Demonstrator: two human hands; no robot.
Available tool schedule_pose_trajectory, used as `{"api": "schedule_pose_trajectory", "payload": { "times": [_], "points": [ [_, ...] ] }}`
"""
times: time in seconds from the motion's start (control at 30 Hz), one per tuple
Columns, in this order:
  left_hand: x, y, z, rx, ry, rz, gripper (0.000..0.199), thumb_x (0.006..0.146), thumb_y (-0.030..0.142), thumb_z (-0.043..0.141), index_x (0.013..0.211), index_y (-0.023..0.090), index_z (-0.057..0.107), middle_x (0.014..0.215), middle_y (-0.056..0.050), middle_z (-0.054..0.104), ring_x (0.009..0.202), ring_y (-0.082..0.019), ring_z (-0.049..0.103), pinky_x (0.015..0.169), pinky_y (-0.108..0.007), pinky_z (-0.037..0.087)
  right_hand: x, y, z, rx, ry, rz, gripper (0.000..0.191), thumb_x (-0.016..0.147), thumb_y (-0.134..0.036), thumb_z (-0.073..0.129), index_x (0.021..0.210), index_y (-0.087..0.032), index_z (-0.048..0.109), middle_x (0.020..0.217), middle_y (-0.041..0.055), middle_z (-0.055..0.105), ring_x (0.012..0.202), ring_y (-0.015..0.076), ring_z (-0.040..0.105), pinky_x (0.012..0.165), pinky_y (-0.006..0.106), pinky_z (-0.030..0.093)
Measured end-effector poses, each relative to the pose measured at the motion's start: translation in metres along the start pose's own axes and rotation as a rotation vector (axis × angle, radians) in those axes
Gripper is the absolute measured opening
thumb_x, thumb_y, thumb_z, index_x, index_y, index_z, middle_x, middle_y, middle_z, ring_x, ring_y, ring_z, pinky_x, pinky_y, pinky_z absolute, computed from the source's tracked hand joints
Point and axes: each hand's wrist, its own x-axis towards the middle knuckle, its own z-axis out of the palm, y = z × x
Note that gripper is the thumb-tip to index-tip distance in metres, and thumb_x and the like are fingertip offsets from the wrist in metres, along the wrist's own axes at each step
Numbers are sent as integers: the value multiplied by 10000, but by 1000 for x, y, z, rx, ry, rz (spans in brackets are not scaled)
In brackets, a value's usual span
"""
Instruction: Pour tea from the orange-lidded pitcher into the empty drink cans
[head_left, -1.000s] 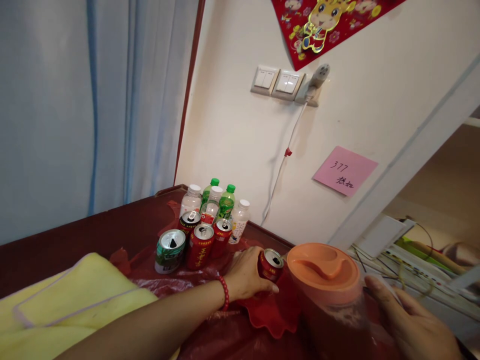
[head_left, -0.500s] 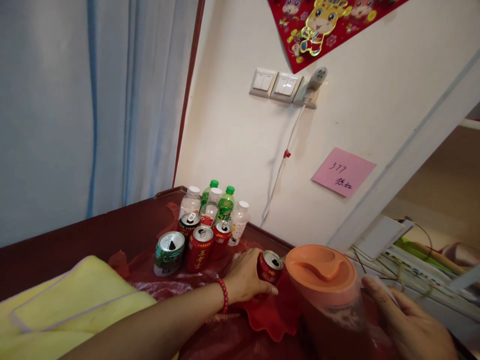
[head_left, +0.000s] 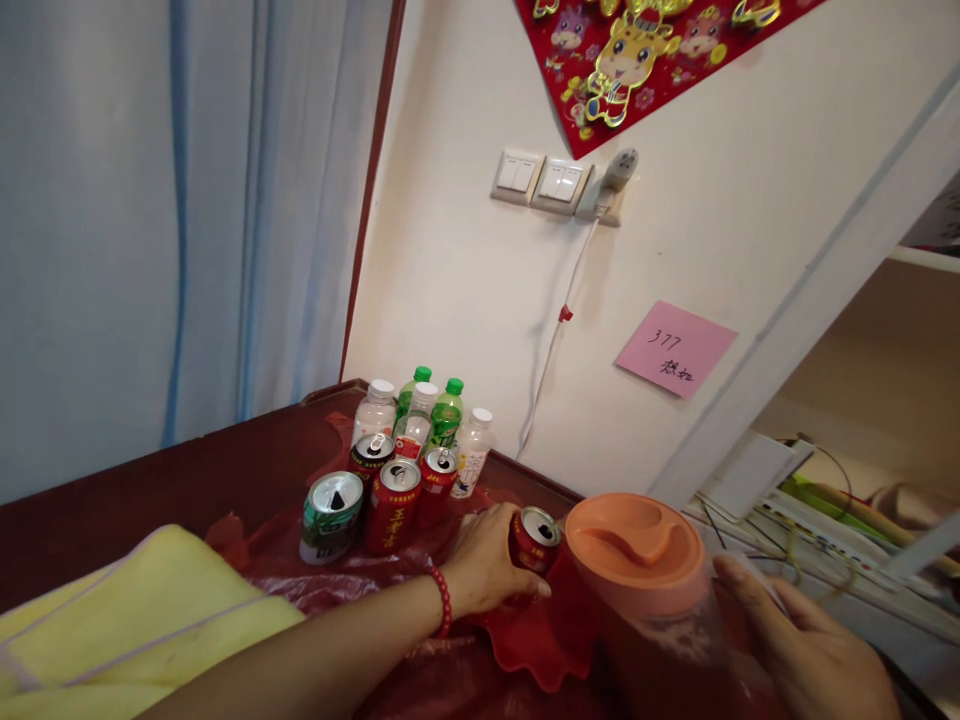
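Left hand (head_left: 486, 560) is wrapped round a red can (head_left: 531, 541), fingers curled along its side and thumb underneath, clamped on it. The can stands open-topped on a red plate (head_left: 525, 640), just beside the jug (head_left: 645, 590). A red bead bracelet (head_left: 442, 602) sits on that wrist.

Right hand (head_left: 806, 650) is at the jug's right side, fingers loosely bent and partly spread against the clear wall below the orange lid (head_left: 636, 538). Whether it truly grips the jug, I cannot tell; the palm side is hidden.

Jug sits between the two hands, touching the can or very nearly so.

Beyond the left hand, further out, a cluster of cans (head_left: 390, 495) stands upright, with a green can (head_left: 330, 515) at its left edge, and bottles (head_left: 424, 420) behind them against the wall. All rest on a red plastic sheet (head_left: 352, 590). Under the left forearm, to its left, lies a yellow cloth (head_left: 127, 620). Past the right hand, cables and papers (head_left: 795, 520) lie on a lower shelf.
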Motion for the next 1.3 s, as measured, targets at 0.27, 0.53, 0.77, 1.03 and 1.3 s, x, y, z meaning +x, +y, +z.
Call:
{"api": "schedule_pose_trajectory", "payload": {
  "times": [0.27, 0.53, 0.77, 1.03, 1.3],
  "points": [
    [0, 1, -1, 3, -3, 8, 728, 502, 520, 914, 1105, 246, 614, 1144, -49, 692, 1069, -323, 617, 883, -403, 449, 5, 6, -4, -30, -48, 4, 656, 686, -772, 604, 996, -216, 759, 1040, 48, 790, 1106, 350, 661, 898, 389, 496],
    [-2, 4, -3, -11, -10, -15, 724, 501, 508, 915, 1105, 244, 616, 1156, -46, 691, 1083, -324, 611, 902, -398, 436, 5, 6, -3, -71, -29, -34, 642, 705, -754, 605, 953, -185, 769, 874, 41, 791, 959, 335, 694, 742, 334, 535],
    [-1, 3, -3, -6, -16, -15, 747, 491, 516, 917, 1114, 239, 612, 1147, -43, 690, 1066, -328, 612, 892, -402, 437, 6, 8, -1, -41, -26, -73, 619, 712, -727, 620, 981, -190, 769, 879, 39, 788, 941, 321, 692, 743, 340, 532],
    [-2, 4, -2, 1, -12, -19, 743, 495, 516, 915, 1115, 244, 607, 1142, -38, 692, 1068, -326, 611, 881, -394, 436, 5, 4, -3, -57, -21, -40, 633, 693, -751, 620, 936, -187, 774, 870, 48, 794, 955, 333, 696, 760, 343, 529],
    [-2, 4, -4, 16, -23, -25, 742, 493, 519, 913, 1116, 254, 608, 1143, -32, 691, 1072, -326, 613, 881, -387, 437, 6, 4, 0, -69, 19, -69, 613, 671, -756, 631, 841, -182, 765, 767, 44, 778, 852, 311, 708, 657, 306, 532]
  ]
}}
